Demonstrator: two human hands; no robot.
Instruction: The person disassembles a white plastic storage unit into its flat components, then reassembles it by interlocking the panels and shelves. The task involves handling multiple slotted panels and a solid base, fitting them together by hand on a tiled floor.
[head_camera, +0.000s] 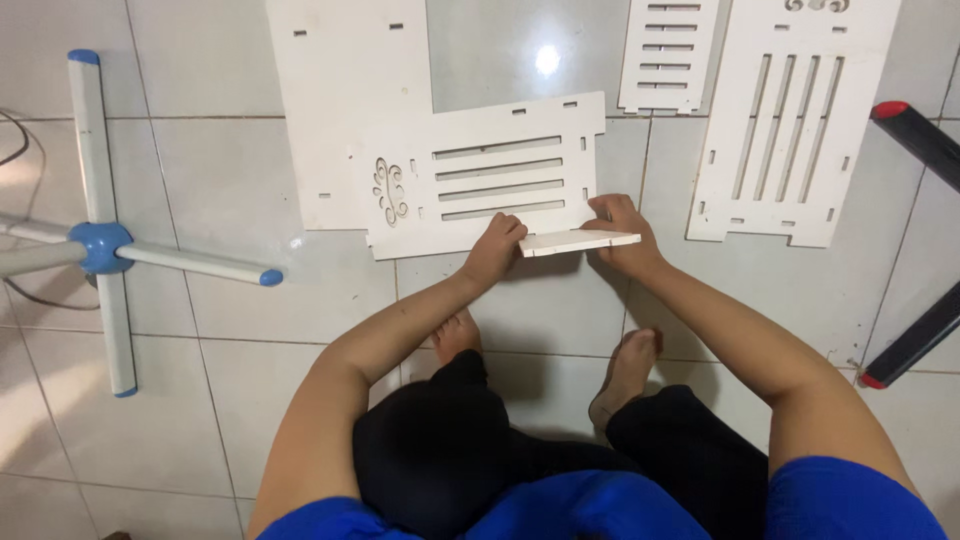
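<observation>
Small white board (580, 242) held level between both hands: left hand (493, 250) pinching its left end, right hand (622, 235) pinching its right, above a slotted panel (480, 175).

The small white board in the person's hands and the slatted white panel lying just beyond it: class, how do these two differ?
The small board is a plain narrow strip; the slatted panel is far larger, with long slots and a scroll cut-out. The small board is held off the floor by the left hand and right hand; the slatted panel lies flat on the tiles. Both are white.
</observation>
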